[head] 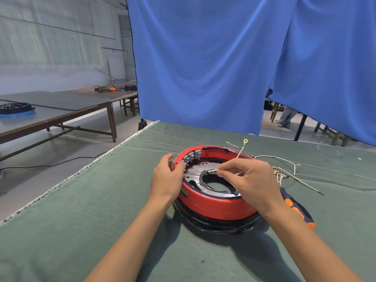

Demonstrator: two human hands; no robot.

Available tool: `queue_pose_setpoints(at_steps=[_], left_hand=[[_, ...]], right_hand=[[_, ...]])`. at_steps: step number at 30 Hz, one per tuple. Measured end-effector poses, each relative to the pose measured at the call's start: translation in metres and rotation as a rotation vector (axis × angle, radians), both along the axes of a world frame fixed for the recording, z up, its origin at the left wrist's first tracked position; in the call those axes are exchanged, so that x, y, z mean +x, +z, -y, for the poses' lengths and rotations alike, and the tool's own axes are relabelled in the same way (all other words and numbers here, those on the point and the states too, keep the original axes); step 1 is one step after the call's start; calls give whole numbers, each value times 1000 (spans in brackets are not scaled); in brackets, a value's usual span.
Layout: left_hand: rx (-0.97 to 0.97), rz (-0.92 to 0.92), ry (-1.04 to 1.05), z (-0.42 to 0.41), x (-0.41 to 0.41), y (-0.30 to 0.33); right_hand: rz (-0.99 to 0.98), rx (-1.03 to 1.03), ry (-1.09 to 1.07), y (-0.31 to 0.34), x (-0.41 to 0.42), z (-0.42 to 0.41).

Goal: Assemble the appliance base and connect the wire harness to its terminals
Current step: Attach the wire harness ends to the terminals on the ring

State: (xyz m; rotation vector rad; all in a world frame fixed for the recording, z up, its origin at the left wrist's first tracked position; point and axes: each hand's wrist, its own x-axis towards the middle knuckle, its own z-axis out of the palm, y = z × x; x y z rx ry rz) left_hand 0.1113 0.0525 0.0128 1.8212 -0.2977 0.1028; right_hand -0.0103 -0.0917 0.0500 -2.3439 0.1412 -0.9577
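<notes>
Left hand grips the left rim of the red base, fingers curled over its edge next to the grey terminals. Right hand pinches a wire by its brass connector, thumb and forefinger closed on it, tip just above the base's metal plate. Remaining harness lies right of the fingers, screwdriver under the wrist.

Two bare forearms, sleeveless, no gloves
</notes>
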Motion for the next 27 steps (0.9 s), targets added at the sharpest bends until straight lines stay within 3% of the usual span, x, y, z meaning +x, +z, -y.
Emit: queue_pose_setpoints(at_steps=[3, 6, 9, 11, 17, 27], left_hand=[[66, -7, 58, 0, 2, -2], [228, 183, 136, 0, -5, 0], [155, 459, 137, -1, -17, 11], [78, 536, 41, -1, -27, 21], [-18, 452, -231, -1, -45, 31], [39, 544, -262, 0, -41, 26]], right_hand=[[-26, -21, -14, -2, 1, -2], [-45, 51, 9, -1, 1, 0], [-34, 99, 29, 0, 1, 0], [-14, 102, 29, 0, 2, -2], [70, 27, -17, -3, 1, -2], [37, 103, 77, -2, 3, 1]])
